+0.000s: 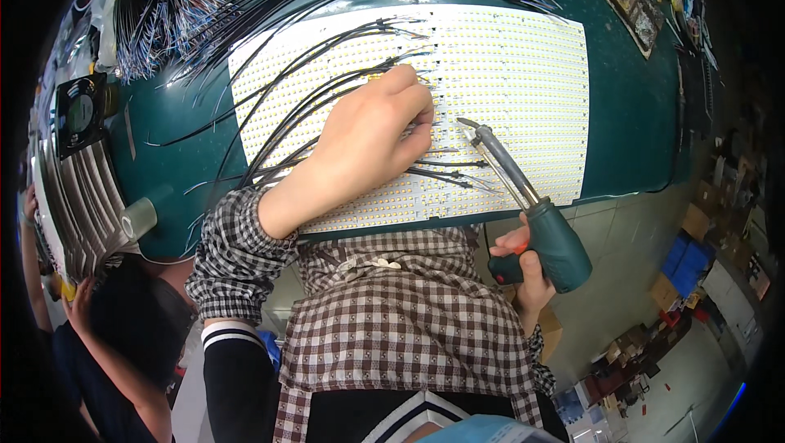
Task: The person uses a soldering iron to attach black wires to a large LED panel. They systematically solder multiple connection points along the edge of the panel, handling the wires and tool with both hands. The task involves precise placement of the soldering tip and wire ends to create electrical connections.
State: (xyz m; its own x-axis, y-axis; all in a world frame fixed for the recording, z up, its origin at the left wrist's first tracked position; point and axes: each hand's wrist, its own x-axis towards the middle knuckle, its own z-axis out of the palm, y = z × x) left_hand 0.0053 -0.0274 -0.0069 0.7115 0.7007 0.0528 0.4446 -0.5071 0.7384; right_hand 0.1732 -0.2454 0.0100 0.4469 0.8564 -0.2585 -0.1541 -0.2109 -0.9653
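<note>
"Left side first?"

"A fan of thin black cables with bared ends lies at the far left of the dark green surface. Next, slim black sheathed cables cross the flat white panel dotted with yellow squares, which lies mid-surface before the person."

"And the left hand?"

"Over the panel's middle, fingers curled — its fingertips are partly hidden, so I can't tell how tightly they close or whether they pinch a wire. I'd rest that wrist for steadiness and keep the fingertips clear of hot metal."

"The right hand?"

"Wrapped round the handle of a dark green pistol-shaped soldering iron, its tip just right of the left hand. I'd bring the tip in at a low slant — brief contact, bare wire flat, neighbouring cables well aside."
</note>
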